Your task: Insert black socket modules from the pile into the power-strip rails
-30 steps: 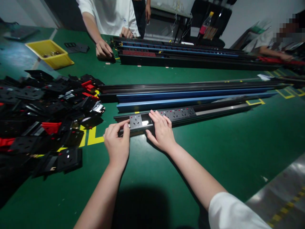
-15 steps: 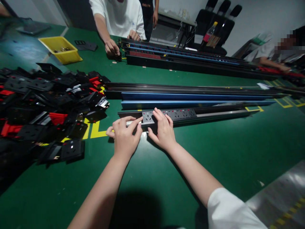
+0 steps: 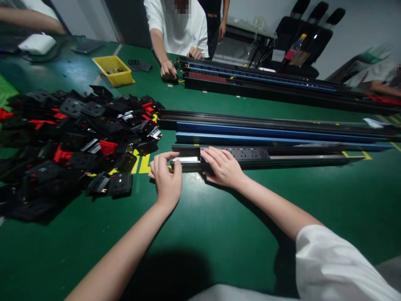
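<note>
A long black rail [image 3: 297, 163] lies in front of me, holding a row of black power sockets [image 3: 250, 153] with small red dots. My right hand [image 3: 224, 166] is over the left end of this row, its fingers close together on top and its thumb low at the front side of the rail. At the rail's left end is my left hand [image 3: 166, 175], fingers curved and apart from the thumb, with nothing visible between them. A pale strip [image 3: 187, 159] shows inside the rail between my hands. Whether the left fingertips touch the rail is unclear.
A heap of loose black sockets [image 3: 78, 142] with red parts covers the left. Blue rails [image 3: 250, 136] and a black rail [image 3: 250, 120] lie behind mine. Across the green table, a co-worker's hand [image 3: 168, 70] is at another rail assembly, near a yellow bin [image 3: 114, 72].
My left hand has drawn back from the sockets to the rail's end, its fingers opening. My right hand's fingers have come together and turned leftward over the row. The view has shifted left.
</note>
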Demonstrator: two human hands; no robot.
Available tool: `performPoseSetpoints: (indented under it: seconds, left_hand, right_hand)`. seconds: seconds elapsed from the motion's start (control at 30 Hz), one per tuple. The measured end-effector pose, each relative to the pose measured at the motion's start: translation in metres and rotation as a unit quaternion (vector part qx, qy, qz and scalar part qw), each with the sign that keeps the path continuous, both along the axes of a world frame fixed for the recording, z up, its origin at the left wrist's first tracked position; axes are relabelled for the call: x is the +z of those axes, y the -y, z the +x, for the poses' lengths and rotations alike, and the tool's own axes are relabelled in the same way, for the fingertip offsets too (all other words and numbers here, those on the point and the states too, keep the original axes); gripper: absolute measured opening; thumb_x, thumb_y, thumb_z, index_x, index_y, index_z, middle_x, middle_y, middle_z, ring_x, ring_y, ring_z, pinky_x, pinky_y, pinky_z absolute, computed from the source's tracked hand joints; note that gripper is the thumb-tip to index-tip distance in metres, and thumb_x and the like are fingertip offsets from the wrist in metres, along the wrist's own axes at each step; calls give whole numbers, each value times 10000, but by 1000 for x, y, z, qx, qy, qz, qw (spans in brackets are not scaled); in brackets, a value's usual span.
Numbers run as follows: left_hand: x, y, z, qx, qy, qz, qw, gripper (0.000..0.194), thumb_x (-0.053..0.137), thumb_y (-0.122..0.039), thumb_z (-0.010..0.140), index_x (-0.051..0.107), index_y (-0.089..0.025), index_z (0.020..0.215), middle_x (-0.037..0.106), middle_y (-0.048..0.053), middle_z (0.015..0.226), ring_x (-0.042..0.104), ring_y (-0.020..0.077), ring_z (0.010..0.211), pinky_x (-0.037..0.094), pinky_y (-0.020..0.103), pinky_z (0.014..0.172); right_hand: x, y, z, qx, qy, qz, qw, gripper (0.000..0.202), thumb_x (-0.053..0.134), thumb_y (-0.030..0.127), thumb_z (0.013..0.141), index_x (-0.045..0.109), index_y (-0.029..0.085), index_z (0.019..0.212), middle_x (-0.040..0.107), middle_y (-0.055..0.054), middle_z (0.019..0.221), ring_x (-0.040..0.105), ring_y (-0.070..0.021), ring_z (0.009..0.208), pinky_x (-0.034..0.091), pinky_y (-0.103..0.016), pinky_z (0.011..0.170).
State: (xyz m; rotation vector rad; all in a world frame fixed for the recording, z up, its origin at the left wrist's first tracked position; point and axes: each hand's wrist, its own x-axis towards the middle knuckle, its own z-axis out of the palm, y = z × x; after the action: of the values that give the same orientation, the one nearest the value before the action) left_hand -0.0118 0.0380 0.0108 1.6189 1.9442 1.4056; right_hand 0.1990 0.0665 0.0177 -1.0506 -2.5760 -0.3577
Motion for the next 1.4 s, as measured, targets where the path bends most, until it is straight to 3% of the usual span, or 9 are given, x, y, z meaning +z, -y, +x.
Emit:
performPoseSetpoints:
  seconds: [0.27,0.6,0.87,1.2,1.4]
  left_hand:
    - [-4,7,-23,-50,-81,64,993,103,555,-245,898,630,-208,957,657,61,995,573,251,992,367,403,883]
    - [-8,-1,-28,-125,-64,68,988,57,559,-186,910,586,-217,951,624,40,958,576,219,946,435,368,856]
    - [-8,1,-28,-134,-41,45,989,84,558,-174,907,599,-219,965,614,30,966,557,209,942,457,344,798]
    - [-8,-1,-27,-135,-60,46,988,72,541,-195,916,584,-219,968,618,34,973,563,218,963,448,372,843]
    - [-9,0,-27,-139,-60,51,987,82,549,-183,910,585,-219,974,621,34,975,555,219,959,444,373,834]
  right_hand:
    - [0,-12,-6,22,39,43,998,619,499,305,954,371,142,1537,549,-115,1485,541,-288,1298,388,-406,1002]
    - [-17,-6,-14,-11,6,80,997,579,535,313,932,461,162,1486,569,-129,1459,530,-294,1314,355,-406,1057]
    - [-16,-6,-13,-3,-16,66,998,535,535,284,937,489,156,1455,558,-135,1469,520,-286,1343,333,-395,1069]
    - [-14,-5,-14,-8,-19,77,997,587,549,293,910,460,138,1469,606,-134,1401,541,-281,1316,351,-387,1054]
    - [-2,-5,-15,-12,-5,45,999,627,552,329,923,414,120,1499,600,-150,1397,553,-287,1287,395,-382,980]
